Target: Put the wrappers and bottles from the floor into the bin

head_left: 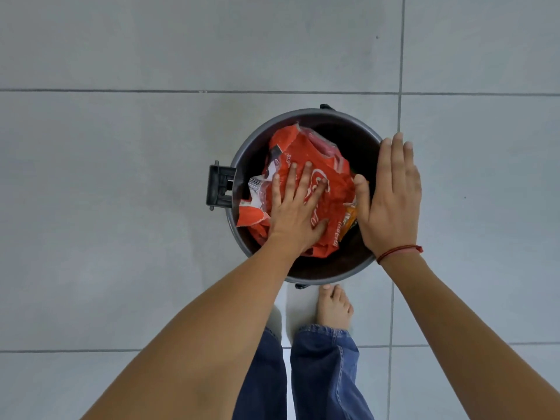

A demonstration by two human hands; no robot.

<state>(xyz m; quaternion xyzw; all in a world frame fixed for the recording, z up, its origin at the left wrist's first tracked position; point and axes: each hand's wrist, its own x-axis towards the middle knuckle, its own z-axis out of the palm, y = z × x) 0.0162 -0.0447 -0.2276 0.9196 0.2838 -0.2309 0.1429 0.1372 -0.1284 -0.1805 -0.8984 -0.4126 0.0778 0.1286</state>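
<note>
Red wrapper (315, 177), crumpled, sat inside the round bin (257, 140), filling most of the opening and rising near rim level. White barcode patch showed at its left edge. An orange-yellow wrapper (350, 218) peeked out beside it on the right, mostly hidden. Something pink (322, 144) lay at the far edge of the red wrapper, too unclear to name.

Left hand (295, 213) lay palm-down flat on the red wrapper, fingers (304, 180) spread apart, not curled round anything. Right hand (391, 198) was over the bin's right rim, palm down, fingers straight and close together, thumb reaching in to the right edge of the red wrapper; holding nothing. Whether it touched the rim, could not tell. Red string bracelet (400, 250) on the right wrist.

Bin was dark inside with a grey rim, black hinge bracket (219, 184) on its left side. It stood on the grey tiled floor (121, 177). One bare foot (335, 307) just beside the bin's near edge, blue jeans (324, 374) below it.
</note>
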